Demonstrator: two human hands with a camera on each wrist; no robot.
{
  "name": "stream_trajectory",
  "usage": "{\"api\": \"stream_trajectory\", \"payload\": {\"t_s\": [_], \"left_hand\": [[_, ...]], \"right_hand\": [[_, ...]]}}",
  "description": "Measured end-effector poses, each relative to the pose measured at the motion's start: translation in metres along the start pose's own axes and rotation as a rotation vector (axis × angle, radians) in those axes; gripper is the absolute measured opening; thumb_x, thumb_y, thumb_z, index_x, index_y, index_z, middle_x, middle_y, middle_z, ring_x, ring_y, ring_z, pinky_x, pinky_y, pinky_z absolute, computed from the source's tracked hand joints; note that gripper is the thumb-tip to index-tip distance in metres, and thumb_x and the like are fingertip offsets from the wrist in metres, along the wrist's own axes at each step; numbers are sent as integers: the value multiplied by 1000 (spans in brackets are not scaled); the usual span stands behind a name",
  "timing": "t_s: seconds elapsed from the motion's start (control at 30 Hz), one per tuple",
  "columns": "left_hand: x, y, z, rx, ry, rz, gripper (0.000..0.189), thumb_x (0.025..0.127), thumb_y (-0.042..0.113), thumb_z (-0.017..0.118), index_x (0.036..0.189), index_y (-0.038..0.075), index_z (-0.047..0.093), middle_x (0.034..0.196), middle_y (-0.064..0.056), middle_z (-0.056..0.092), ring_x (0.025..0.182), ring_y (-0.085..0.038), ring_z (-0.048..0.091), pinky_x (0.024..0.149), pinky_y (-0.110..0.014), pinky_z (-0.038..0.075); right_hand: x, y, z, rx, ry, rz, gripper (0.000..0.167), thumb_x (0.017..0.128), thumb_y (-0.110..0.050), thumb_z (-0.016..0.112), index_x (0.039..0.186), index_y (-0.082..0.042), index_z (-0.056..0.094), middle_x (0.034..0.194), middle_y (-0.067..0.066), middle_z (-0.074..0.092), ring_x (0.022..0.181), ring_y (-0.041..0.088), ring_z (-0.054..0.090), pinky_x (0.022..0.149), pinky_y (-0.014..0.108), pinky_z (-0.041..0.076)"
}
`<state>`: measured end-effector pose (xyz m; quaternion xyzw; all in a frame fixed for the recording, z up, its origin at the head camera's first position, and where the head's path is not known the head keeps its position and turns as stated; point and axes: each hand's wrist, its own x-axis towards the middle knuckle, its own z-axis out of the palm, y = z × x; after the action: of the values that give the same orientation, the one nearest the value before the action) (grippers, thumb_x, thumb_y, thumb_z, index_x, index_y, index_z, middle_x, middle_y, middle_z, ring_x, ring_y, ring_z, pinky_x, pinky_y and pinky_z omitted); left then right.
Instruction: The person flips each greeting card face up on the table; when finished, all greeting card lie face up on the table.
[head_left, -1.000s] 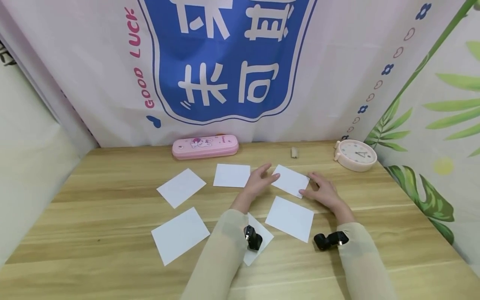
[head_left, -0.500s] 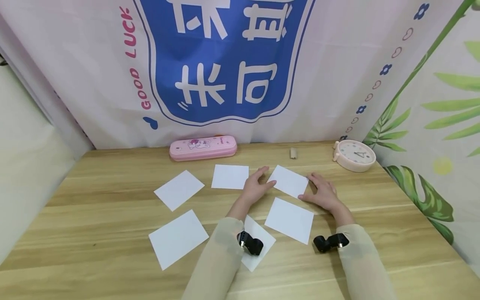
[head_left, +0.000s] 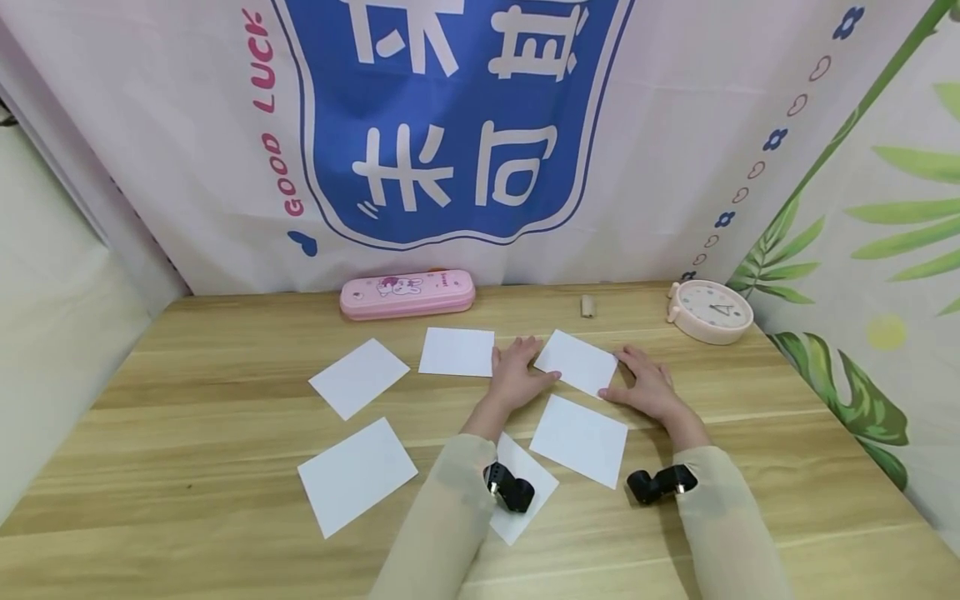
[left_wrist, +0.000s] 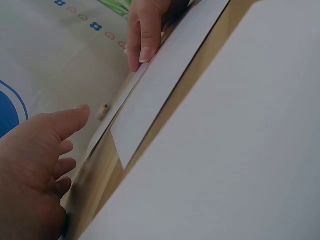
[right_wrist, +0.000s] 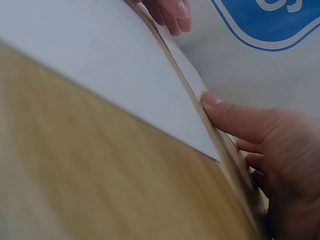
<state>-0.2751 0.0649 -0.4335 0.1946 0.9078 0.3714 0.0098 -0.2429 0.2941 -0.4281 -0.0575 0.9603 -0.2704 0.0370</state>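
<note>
A white card (head_left: 576, 363) lies flat at the back right of the table, between my two hands. My right hand (head_left: 649, 388) spans its right end, thumb at the near corner and fingers by the far one. In the right wrist view the thumb (right_wrist: 235, 117) lies along the card's edge. My left hand (head_left: 516, 380) is at the card's left side, relaxed, with the thumb near its lower edge. Its fingers reach toward a second white card (head_left: 454, 352) on the left. Another white card (head_left: 579, 440) lies just in front of the first.
Two white cards (head_left: 358, 378) (head_left: 357, 477) lie at the left, and one more card (head_left: 540, 482) is partly under my left wrist. Along the back stand a pink pencil case (head_left: 408, 295), a small beige object (head_left: 587, 306) and a pink clock (head_left: 709, 312). A printed cloth hangs behind.
My left hand shifts slightly to the right, its fingers turning from pointing at the right card to lying between the two back cards. My right hand stays at the card's right end.
</note>
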Motion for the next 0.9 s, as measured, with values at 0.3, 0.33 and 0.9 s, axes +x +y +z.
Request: {"api": "stream_trajectory", "payload": {"t_s": [0.3,0.33,0.9], "left_hand": [[-1,1,3,233,-49,19,63,79,44,56,128,9,42,135,-8,32,126,-24,19,98,-51,1],[-1,1,3,246,-48,24,61,79,44,55,127,8,43,135,-8,32,126,-24,19,98,-51,2],[-3,0,3,206,42,53,39,80,33,58,112,10,57,129,-8,41,122,-24,27,98,-51,6]], "right_hand": [[2,-2,-7,-4,-74,-4,79,74,-42,62,132,0,30,137,28,8,124,41,4,91,61,-6],[2,-2,-6,-13,-78,-2,81,73,-45,62,132,0,29,137,27,7,124,40,3,91,61,-6],[5,0,-5,-2,-43,6,88,74,-44,62,132,7,22,136,29,9,123,42,7,92,60,-3]]}}
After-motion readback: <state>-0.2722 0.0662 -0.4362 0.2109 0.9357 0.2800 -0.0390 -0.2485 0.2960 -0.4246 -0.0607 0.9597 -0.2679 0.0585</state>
